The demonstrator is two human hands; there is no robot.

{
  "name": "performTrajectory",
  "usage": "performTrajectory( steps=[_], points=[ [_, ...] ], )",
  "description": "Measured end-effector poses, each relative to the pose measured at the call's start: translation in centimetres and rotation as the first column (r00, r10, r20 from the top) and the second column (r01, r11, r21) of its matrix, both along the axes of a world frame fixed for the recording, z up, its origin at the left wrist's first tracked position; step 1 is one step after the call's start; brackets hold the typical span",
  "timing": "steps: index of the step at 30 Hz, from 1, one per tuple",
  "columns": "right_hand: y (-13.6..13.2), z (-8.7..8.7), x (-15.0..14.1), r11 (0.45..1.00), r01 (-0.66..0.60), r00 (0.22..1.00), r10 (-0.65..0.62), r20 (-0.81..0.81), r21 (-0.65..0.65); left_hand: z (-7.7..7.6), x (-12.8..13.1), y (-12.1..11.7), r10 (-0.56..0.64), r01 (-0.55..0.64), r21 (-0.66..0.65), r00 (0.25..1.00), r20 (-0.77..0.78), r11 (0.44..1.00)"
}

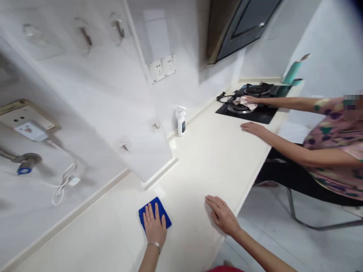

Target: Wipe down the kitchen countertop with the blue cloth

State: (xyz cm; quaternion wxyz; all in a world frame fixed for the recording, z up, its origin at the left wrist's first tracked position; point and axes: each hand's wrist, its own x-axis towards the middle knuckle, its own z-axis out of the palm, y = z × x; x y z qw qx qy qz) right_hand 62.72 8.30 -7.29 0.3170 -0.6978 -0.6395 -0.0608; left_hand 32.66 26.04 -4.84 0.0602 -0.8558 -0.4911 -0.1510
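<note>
My left hand (155, 226) lies flat with its fingers spread on a folded blue cloth (165, 214), pressing it against the white countertop (184, 181). A bracelet circles that wrist. Near the counter's front edge, my right hand (222, 215) rests on the surface with fingers stretched out and nothing in it. Farther along by the wall stands a white spray bottle (181, 122) with a dark label.
At right a seated person (334, 143) holds a pinkish cloth (245, 102) on a black gas stove (263, 113). A range hood (246, 30) hangs above. Sockets (162, 68), wall hooks and a valve (27, 163) line the wall. A wall corner juts into the counter.
</note>
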Motion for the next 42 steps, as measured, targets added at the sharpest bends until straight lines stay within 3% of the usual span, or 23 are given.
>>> performTrajectory(
  steps=[4,8,13,17,21,24,30,33,36,39,42],
  points=[
    [0.0,0.2,0.0,1.000,-0.002,1.000,0.002,-0.026,0.005,-0.4,2.9,-5.8,-0.107,0.107,-0.025,0.994,-0.018,0.994],
    [-0.1,0.4,0.1,1.000,-0.003,0.999,0.003,-0.038,0.015,-0.5,7.1,-10.2,-0.235,0.233,-0.128,0.972,-0.006,0.964],
    [-0.3,-0.1,0.3,1.000,-0.019,0.999,0.020,-0.027,0.018,0.1,10.5,-13.2,-0.292,0.298,-0.182,0.955,0.056,0.937],
    [-0.7,-1.2,0.7,0.998,-0.047,0.999,0.047,-0.007,0.049,0.8,9.6,-14.3,-0.312,0.320,-0.195,0.947,0.074,0.927],
    [-0.9,-2.1,1.0,0.994,-0.074,0.997,0.074,0.008,0.084,1.3,5.9,-15.8,-0.248,0.258,-0.220,0.966,0.075,0.941],
    [-1.0,-2.5,1.0,0.990,-0.073,0.997,0.072,0.013,0.119,1.2,1.5,-17.3,-0.145,0.152,-0.222,0.988,0.046,0.963],
    [-1.1,-3.0,1.0,0.987,-0.093,0.995,0.089,0.037,0.133,0.5,-11.8,-19.9,0.197,-0.202,-0.132,0.979,-0.050,0.970],
    [-1.2,-3.1,0.9,0.986,-0.098,0.995,0.093,0.042,0.138,0.3,-19.5,-20.9,0.404,-0.405,-0.095,0.914,-0.035,0.909],
    [-1.3,-3.2,0.8,0.984,-0.092,0.995,0.084,0.057,0.154,0.2,-25.1,-21.5,0.605,-0.604,-0.066,0.796,-0.002,0.794],
    [-1.3,-3.5,0.8,0.983,-0.089,0.994,0.079,0.070,0.161,-0.1,-26.9,-21.4,0.728,-0.728,0.000,0.686,0.010,0.686],
    [-1.2,-3.7,0.8,0.982,-0.095,0.994,0.085,0.069,0.162,-0.7,-26.0,-21.1,0.755,-0.753,0.088,0.656,0.010,0.653]
  ],
)
